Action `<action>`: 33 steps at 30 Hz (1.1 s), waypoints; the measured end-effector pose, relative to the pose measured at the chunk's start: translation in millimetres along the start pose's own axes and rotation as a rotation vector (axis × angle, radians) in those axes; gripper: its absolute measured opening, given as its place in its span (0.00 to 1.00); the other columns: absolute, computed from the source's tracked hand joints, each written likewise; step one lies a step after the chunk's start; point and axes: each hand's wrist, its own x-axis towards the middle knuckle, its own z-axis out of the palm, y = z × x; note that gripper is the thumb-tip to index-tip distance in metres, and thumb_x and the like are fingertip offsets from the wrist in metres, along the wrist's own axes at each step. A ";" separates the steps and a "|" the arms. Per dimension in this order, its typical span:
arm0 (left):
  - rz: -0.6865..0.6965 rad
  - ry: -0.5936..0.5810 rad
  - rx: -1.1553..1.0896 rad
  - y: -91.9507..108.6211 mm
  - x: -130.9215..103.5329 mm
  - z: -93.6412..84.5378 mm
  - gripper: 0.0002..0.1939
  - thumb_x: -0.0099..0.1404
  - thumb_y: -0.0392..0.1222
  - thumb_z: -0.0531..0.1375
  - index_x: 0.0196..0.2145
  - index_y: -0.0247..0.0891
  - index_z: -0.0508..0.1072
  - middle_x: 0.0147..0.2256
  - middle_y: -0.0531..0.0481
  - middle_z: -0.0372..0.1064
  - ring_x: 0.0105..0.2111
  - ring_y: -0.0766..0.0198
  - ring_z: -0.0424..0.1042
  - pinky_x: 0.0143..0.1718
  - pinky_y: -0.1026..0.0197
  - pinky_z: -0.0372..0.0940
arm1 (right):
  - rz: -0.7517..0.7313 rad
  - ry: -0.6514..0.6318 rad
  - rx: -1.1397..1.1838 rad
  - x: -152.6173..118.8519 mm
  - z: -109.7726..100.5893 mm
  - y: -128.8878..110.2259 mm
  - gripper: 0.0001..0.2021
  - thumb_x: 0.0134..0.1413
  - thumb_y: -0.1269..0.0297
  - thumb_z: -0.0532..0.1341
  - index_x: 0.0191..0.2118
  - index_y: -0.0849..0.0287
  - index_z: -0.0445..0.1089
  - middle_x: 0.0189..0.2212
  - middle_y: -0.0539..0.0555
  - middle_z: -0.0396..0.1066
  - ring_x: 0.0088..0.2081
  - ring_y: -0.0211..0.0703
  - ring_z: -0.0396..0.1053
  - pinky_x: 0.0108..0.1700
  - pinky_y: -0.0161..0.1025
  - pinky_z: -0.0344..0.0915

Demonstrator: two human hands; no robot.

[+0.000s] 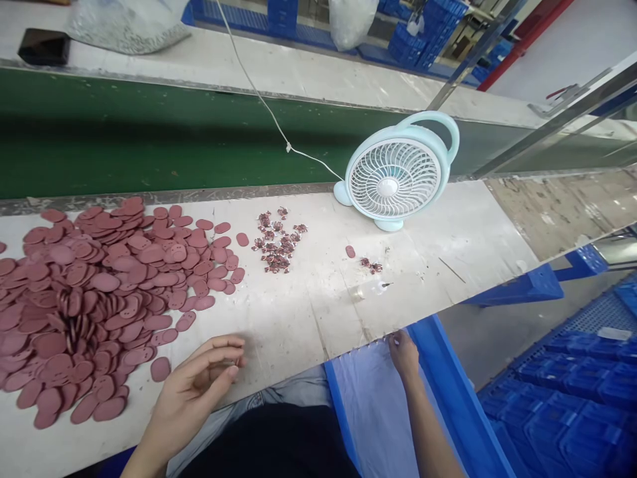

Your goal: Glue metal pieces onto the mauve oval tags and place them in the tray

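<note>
My left hand (pixel 202 378) hovers by the table's front edge, fingers curled but thumb and fingertips apart, with nothing visible between them. To its left spreads a large heap of reddish oval pieces (pixel 104 282); one loose oval (pixel 160 369) lies close to the hand. My right hand (pixel 404 352) is at the table edge over a lined blue bin (pixel 440 365), its fingers pressed together; what they hold, if anything, is too small to name. Small dark red and white parts (pixel 277 249) lie mid-table, with a smaller cluster (pixel 371 265) and a single oval (pixel 350 251) further right.
A light blue fan (pixel 393 179) stands at the table's back, its white cord (pixel 263 99) running up leftward. Behind is a green belt (pixel 174 139). A clear bottle (pixel 368 290) lies near the front edge. Blue crates (pixel 572 398) are stacked at the lower right.
</note>
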 end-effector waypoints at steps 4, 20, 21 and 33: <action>-0.040 0.021 -0.072 -1.6 -0.4 3.9 0.08 0.67 0.39 0.61 0.43 0.43 0.78 0.50 0.42 0.69 0.39 0.56 0.78 0.35 0.59 0.75 | 0.014 -0.011 -0.062 1.9 -0.7 -3.4 0.15 0.65 0.59 0.62 0.53 0.60 0.69 0.50 0.57 0.71 0.47 0.48 0.73 0.48 0.50 0.72; -0.074 0.081 -0.220 -7.8 -1.8 3.4 0.13 0.65 0.40 0.64 0.48 0.41 0.77 0.55 0.38 0.72 0.42 0.54 0.79 0.40 0.56 0.75 | -0.083 0.425 0.217 -57.2 -74.8 -84.7 0.18 0.66 0.52 0.55 0.31 0.60 0.70 0.24 0.52 0.72 0.27 0.43 0.71 0.31 0.41 0.69; -0.084 0.094 -0.234 -8.0 -1.8 4.5 0.13 0.65 0.40 0.64 0.48 0.41 0.77 0.55 0.38 0.73 0.42 0.54 0.79 0.40 0.56 0.75 | -0.143 0.456 0.255 -71.4 -83.1 -100.5 0.20 0.66 0.51 0.54 0.27 0.58 0.68 0.22 0.53 0.70 0.25 0.44 0.70 0.31 0.42 0.68; -0.033 0.135 -0.339 0.1 0.6 7.0 0.13 0.65 0.44 0.64 0.47 0.42 0.80 0.52 0.38 0.74 0.39 0.55 0.77 0.37 0.56 0.72 | -1.166 0.037 0.178 -76.1 -59.3 -402.4 0.22 0.64 0.63 0.57 0.62 0.59 0.64 0.60 0.62 0.67 0.64 0.56 0.60 0.63 0.56 0.62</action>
